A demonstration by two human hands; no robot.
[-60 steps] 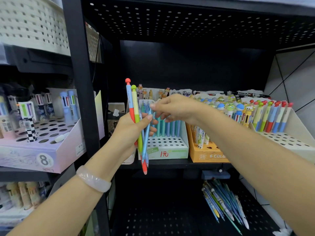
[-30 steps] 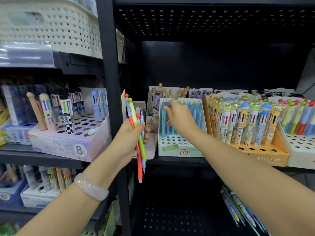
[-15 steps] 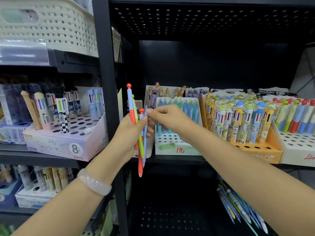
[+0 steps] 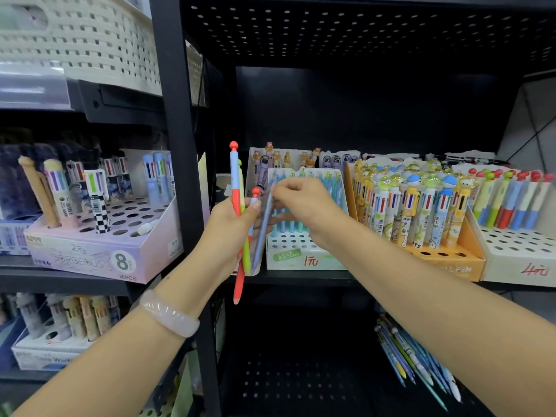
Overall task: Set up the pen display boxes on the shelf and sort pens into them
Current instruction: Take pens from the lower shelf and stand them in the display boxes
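Right now the sorting step is under way: the left hand [image 4: 233, 227] grips a bundle of pens [image 4: 240, 236], fingers curled round them, while the right hand [image 4: 304, 203] pinches a pale blue pen [image 4: 263, 227] at its top, just beside that bundle. Next, I judge, that pen must go into a free hole of the green-and-white display box [image 4: 304, 251], which sits directly behind and below the right hand's pinch.

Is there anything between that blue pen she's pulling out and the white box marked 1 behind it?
Nothing visible. The right hand pinches the blue pen just in front of the white box, whose front holes are open.
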